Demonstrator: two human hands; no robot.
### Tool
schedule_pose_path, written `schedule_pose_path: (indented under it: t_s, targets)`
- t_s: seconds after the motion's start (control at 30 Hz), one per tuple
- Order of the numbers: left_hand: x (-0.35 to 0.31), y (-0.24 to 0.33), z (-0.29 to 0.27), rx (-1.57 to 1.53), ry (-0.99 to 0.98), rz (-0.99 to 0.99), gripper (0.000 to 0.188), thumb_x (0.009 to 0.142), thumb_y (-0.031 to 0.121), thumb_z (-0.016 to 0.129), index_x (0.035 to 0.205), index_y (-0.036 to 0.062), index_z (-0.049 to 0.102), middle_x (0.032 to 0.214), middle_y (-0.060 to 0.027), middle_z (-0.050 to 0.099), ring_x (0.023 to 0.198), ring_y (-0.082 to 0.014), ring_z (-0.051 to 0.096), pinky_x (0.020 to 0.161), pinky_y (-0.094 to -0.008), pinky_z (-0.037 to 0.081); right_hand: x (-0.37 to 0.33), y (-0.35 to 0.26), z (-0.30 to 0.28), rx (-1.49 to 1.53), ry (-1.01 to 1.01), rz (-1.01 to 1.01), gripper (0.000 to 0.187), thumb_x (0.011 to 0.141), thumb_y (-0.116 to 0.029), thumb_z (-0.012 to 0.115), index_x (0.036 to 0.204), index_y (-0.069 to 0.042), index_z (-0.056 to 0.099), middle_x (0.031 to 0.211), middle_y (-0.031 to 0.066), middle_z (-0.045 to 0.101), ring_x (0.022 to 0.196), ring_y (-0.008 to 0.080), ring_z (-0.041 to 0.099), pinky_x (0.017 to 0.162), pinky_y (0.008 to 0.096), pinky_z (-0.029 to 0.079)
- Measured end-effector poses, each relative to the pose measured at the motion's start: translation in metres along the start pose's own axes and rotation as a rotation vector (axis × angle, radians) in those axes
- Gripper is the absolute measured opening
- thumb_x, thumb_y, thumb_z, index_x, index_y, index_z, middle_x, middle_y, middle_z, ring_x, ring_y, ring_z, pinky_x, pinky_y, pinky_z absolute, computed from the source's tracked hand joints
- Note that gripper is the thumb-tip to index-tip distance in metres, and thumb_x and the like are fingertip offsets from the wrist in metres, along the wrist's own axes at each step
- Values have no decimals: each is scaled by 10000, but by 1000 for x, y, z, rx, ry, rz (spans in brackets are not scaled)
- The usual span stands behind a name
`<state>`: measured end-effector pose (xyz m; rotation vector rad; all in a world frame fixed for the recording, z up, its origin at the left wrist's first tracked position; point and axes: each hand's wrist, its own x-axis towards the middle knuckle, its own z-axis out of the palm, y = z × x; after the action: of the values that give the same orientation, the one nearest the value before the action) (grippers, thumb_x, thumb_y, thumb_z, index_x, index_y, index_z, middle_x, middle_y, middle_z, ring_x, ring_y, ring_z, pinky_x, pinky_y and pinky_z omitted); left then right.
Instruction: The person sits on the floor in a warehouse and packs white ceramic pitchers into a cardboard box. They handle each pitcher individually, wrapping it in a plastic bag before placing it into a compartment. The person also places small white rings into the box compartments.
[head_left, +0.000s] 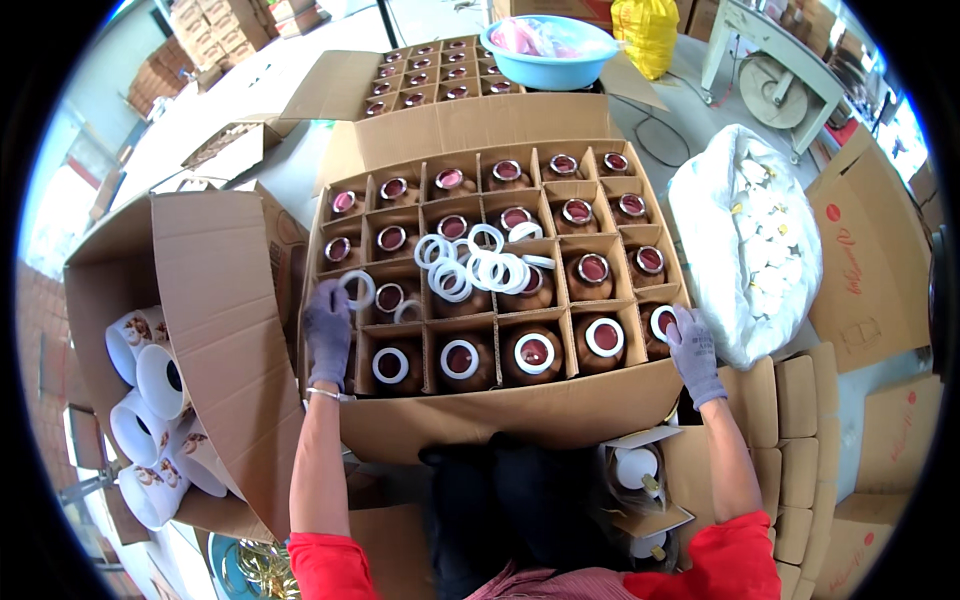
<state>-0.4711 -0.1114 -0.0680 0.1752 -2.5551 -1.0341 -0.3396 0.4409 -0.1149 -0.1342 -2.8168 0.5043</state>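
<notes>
My left hand (328,330), in a grey-purple work glove, is over the front left corner of a partitioned cardboard box (520,412). At its fingertips stands a tilted white plastic ring (358,290), which its fingers appear to pinch. My right hand (694,352), gloved alike, rests at the front right corner with fingers stretched forward, beside a white-ringed bottle (661,322). Brown bottles with silvery rims and dark red mouths fill the cells. Several front-row bottles wear white rings, such as this one (533,353). A heap of loose white rings (490,268) lies across the middle cells.
Behind stands another box of bottles (440,75), with a blue basin (550,65) on it. A white sack (745,240) of white parts is at right. An open carton (215,330) at left holds white printed cylinders (150,430). Stacked cardboard (795,450) lies at lower right.
</notes>
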Motion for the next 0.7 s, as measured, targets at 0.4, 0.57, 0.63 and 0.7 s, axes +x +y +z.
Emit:
schedule_pose_path:
  t_s: [0.4,0.57,0.63,0.7]
  targets:
    - [-2,-57,-10,896,-164,293,141,862,172,628,988,122,666,1023,-107,626,945,-315,637,824,-468,505,10,-30,-16,-147,-190,-14,595,796,-178,790,1331,-84,547,1095,167,537,944,360,627,821,432,533]
    - [-1,-62,-38,650,-408,264,233,882,179,605,1083,83,672,1129,-168,622,1000,-354,631,873,-472,498,5,-38,-7,-434,-163,-41,647,836,-274,755,1399,-105,485,1228,146,536,1110,308,577,914,429,493]
    - [-7,-72,-36,472,-355,293,302,902,192,592,1168,66,658,1220,-212,600,1061,-377,620,921,-480,492,-7,-27,13,-389,-105,-58,641,896,-315,675,1435,-51,450,1402,192,488,1311,342,469,1066,470,398]
    - [-17,-94,-34,414,-331,303,414,931,204,571,1316,54,599,1358,-271,540,1148,-412,596,988,-475,481,-16,-21,22,-334,-13,-147,630,924,-305,628,1453,-25,432,1479,221,429,1380,377,404,1118,485,342]
